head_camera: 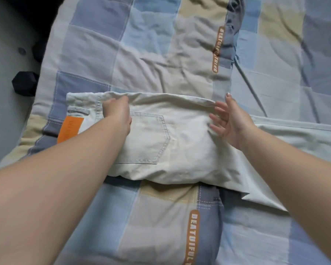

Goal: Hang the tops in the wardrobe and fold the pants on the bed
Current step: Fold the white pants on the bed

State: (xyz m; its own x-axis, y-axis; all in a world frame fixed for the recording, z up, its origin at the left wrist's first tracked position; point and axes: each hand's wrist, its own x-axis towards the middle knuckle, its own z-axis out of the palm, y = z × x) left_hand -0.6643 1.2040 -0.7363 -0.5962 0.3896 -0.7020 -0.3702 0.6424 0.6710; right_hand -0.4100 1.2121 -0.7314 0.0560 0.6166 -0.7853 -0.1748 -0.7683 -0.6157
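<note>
A pair of pale cream pants lay folded across the middle of a bed, seen from above by the person wearing the camera. The bed was covered by a checked quilt of blue, grey and beige squares with orange lettered strips. The pants' waistband lay toward the bed's left edge, a stitched back pocket faced up, and a loose leg trailed off toward the right edge. The left hand rested on the pants near the waistband, its fingers curled over the far folded edge, gripping it. The right hand was released, fingers straight and spread, fingertips touching the fabric at the fold's right end. Both bare forearms reached in from the near edge. A dark object sat on the grey floor beyond the left edge.
</note>
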